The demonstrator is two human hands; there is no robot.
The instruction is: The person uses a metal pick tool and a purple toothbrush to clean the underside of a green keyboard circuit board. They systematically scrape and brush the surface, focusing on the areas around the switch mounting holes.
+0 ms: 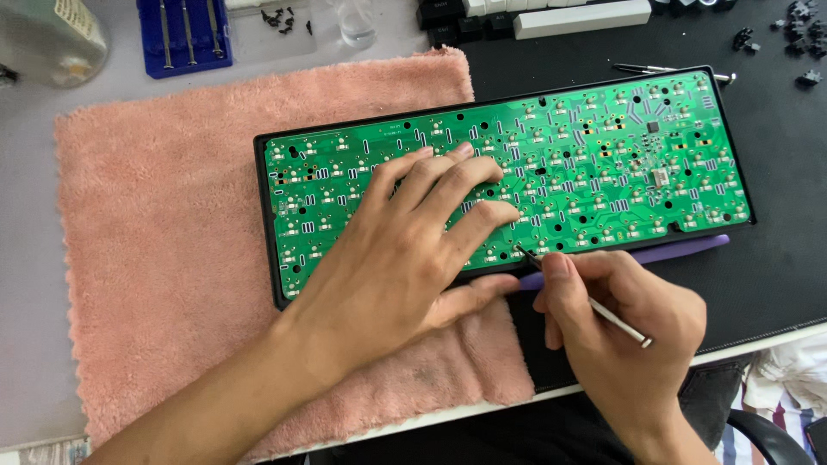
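I look down on a pale grey worktop [34,258] partly covered by a fluffy pink towel [172,224] on the near left and a black mat [780,250] on the right; the worktop's white front edge runs along the bottom, with dark trousers and a chair below it. The green keyboard circuit board [603,164] lies solder side up in a black rectangular frame [269,250], its left half on the towel and its right half on the mat; rows of small white components and dark holes cover it, with a black chip near its upper right. A purple strip [680,250] shows just beside the frame's near edge. My left hand [405,258] lies flat on the board's left-centre, fingers spread and pressing down, thumb along the near edge. My right hand [620,319] sits at the near edge, fingers pinching a thin metal tool [594,306] like a pen; its tip touches the board's lower edge near the middle. At the far edge, a blue tool tray [185,34] holds three slim metal drivers. Beside it lie a small heap of black screws [284,19] and a clear little container [355,24] whose contents I cannot tell. A rounded grey-green object [52,39] sits far left; black and white keycaps [551,15] and loose black switches [801,34] lie far right.
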